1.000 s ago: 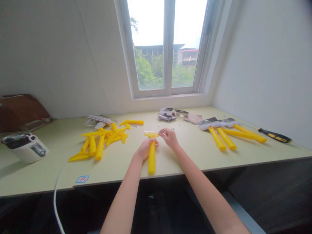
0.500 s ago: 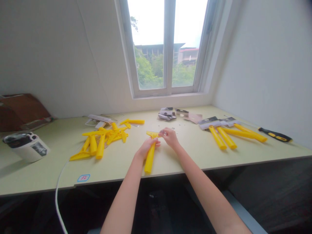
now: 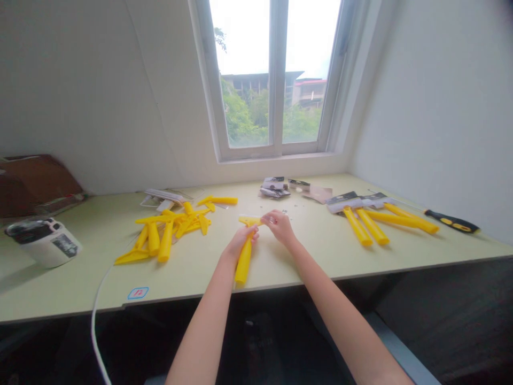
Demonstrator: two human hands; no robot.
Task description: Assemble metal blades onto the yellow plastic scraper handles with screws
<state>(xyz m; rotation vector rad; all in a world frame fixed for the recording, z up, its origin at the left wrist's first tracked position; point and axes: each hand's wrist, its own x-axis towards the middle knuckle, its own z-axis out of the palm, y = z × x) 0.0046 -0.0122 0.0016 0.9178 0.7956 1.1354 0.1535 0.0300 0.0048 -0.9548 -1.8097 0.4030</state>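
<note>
Head view: my left hand (image 3: 240, 241) clamps a yellow plastic scraper (image 3: 243, 264) just before me, my right hand (image 3: 279, 226) beside it, fingertips at its flat end; that end seems the work in hand, wanting a steady hold.

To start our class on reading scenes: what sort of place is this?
Probably a small assembly workroom: a long table holds piles of yellow plastic handles, a screwdriver and card packaging.

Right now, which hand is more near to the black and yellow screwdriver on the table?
Right: the right hand lies left of the screwdriver, with the yellow handles between them. The left hand is farther, on the right hand's other side.
</note>
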